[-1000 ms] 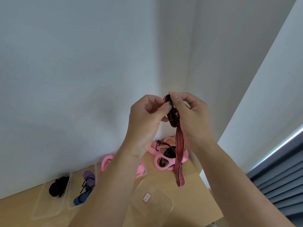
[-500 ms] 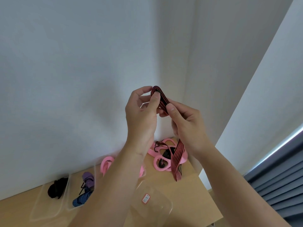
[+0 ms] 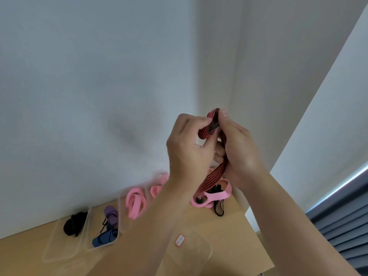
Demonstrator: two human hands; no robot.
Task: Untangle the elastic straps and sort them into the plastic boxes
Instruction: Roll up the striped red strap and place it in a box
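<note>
Both hands are raised above the table and hold one red-and-black striped strap (image 3: 212,179). My left hand (image 3: 190,146) grips a folded bundle of it, and my right hand (image 3: 238,150) pinches the top fold with thumb and fingers. The strap's tail hangs down between my wrists. Below lies a tangle of pink straps (image 3: 216,194) with a black strap (image 3: 219,209) in it. A row of clear plastic boxes holds a black strap (image 3: 74,224), purple and blue straps (image 3: 108,228) and pink straps (image 3: 135,203).
A clear box lid (image 3: 197,250) with a red sticker lies near the table's front. The wooden table (image 3: 235,232) ends at the right, by the white wall corner. Dark blue blinds (image 3: 344,220) hang at the lower right.
The hanging tail of the striped strap has become shorter as it is folded into a bundle in my hands. The bundle in my left hand has grown thicker.
</note>
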